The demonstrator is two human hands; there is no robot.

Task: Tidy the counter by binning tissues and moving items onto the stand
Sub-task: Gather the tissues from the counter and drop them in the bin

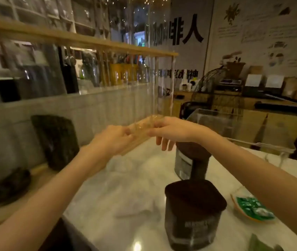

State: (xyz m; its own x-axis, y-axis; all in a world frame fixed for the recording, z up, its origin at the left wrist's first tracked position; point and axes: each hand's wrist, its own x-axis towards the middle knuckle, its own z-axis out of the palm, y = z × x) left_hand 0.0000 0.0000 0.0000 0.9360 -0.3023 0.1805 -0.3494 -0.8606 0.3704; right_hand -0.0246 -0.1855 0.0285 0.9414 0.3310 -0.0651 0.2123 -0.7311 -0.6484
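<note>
The stand (82,39) has a long wooden top shelf, clear side panels and a low wooden base on the left. My left hand (114,140) and my right hand (173,131) meet at the right end of the base's wooden edge (144,127). Both pinch that edge; the right hand's lower fingers hang loose. Motion blur hides the exact grip. Two dark jars with brown lids stand on the marble counter (107,187), one near (194,212) and one farther back (191,160) under my right wrist. A pale crumpled tissue (136,207) lies left of the near jar.
Dark bags (55,140) (8,185) rest on the stand's base at left. A small dish of green packets (252,209) sits at the counter's right. A clear acrylic box (234,127) stands behind my right arm. Shelves of jars fill the background.
</note>
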